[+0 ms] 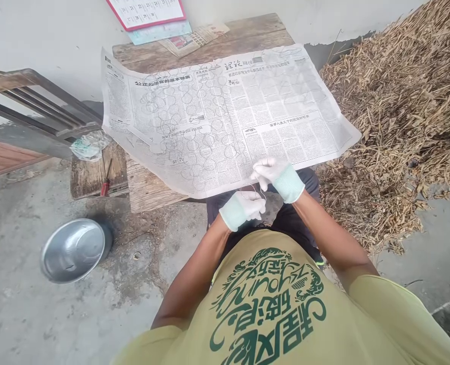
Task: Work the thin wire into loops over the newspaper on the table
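The wire looks hair-thin, bent into a curve.

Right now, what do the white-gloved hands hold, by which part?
A thin, curved, wire-like strand, held by the left hand and right hand; exactly which part is too small to tell.

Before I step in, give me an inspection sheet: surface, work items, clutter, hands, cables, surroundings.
Surface: wooden table, mostly covered by an overhanging open newspaper.
Work items: many thin loops on the newspaper.
Clutter: printed sheet at the table's back; red-handled tool and plastic bag on the chair.
Hands: left hand and right hand gloved, fingers pinching a thin strand.
Cables: nothing seen.
Surroundings: metal basin on the floor, left; dry plant heap, right.
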### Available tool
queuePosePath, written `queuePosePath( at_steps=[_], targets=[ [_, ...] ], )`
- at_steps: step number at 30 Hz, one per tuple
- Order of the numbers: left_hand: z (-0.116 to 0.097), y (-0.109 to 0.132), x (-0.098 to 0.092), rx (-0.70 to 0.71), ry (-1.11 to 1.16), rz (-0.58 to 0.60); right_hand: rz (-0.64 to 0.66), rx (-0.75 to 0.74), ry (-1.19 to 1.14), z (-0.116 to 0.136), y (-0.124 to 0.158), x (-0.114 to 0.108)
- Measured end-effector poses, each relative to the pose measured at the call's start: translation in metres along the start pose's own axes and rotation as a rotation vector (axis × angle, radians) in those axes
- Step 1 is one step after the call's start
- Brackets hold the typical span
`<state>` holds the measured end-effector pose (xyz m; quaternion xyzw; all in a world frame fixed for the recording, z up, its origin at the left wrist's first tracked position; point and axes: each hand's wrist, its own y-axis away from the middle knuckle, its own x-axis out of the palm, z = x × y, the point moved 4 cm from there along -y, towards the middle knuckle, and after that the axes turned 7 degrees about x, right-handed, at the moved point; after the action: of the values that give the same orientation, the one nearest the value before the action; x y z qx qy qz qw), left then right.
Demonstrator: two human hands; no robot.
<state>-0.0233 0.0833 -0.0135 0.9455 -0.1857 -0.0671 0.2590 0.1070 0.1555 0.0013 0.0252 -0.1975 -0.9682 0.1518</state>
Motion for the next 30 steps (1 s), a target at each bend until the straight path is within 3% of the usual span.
queuePosePath(
  at_steps=[4,6,10,14,20,30],
  targets=[
    [0.006,0.001,0.0,0.098,0.184,-0.023,-0.127,-0.06,-0.193,0.001,-0.006,-0.011],
    [0.01,0.001,-0.002,0.13,0.253,-0.01,-0.109,-0.064,-0.239,-0.006,-0.008,-0.019],
    [0.014,0.004,-0.007,0.18,0.296,0.077,0.127,0.008,-0.3,-0.029,-0.006,-0.023],
    [0.017,0.009,-0.005,0.219,0.317,0.198,0.426,-0.013,-0.349,-0.041,0.006,-0.007],
    [0.022,0.014,0.004,0.222,0.364,0.34,0.51,-0.117,-0.451,-0.039,0.009,0.01],
    [0.022,0.015,0.009,0.188,0.357,0.401,0.388,-0.113,-0.3,-0.025,0.024,0.012]
  ],
)
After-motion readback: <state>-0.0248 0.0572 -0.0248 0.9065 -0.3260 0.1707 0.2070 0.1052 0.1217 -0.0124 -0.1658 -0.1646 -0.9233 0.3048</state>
